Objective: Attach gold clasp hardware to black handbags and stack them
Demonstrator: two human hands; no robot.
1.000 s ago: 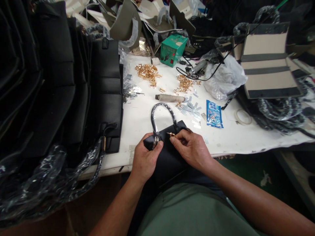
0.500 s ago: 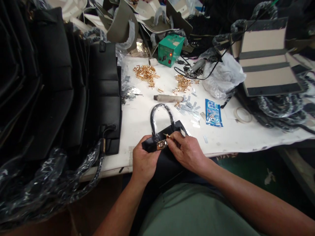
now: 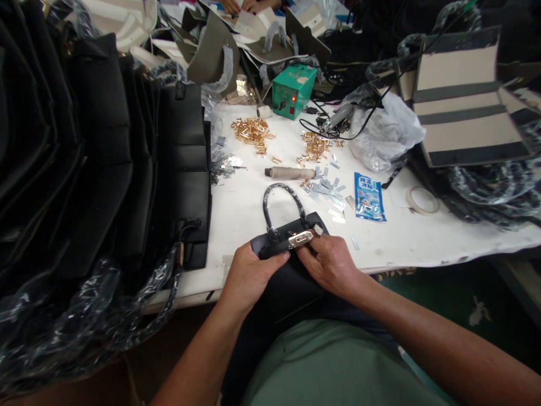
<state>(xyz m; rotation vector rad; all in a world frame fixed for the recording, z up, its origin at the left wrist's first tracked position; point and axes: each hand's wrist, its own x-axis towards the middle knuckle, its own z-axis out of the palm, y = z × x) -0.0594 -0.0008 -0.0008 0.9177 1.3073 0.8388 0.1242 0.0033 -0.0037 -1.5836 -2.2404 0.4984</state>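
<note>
A small black handbag (image 3: 291,282) with a plastic-wrapped handle (image 3: 282,203) rests at the near edge of the white table (image 3: 397,237), partly over my lap. My left hand (image 3: 249,276) grips the bag's top edge on the left side. My right hand (image 3: 327,262) holds the bag's right side, thumb and fingers pinching a gold metal clasp (image 3: 299,239) that lies flat across the bag's top flap.
Stacked black bags (image 3: 105,169) fill the left. Piles of gold fittings (image 3: 251,129), silver plates (image 3: 325,189), a grey roll (image 3: 289,172), a green control box (image 3: 293,90), a blue packet (image 3: 367,196), a tape ring (image 3: 420,200) and striped bags (image 3: 460,96) sit on the table. Another person's hands appear at the far top.
The small gold piece my right hand held near the handle has come together with the clasp, which now lies flat across the bag's top. Both hands shifted slightly right and down.
</note>
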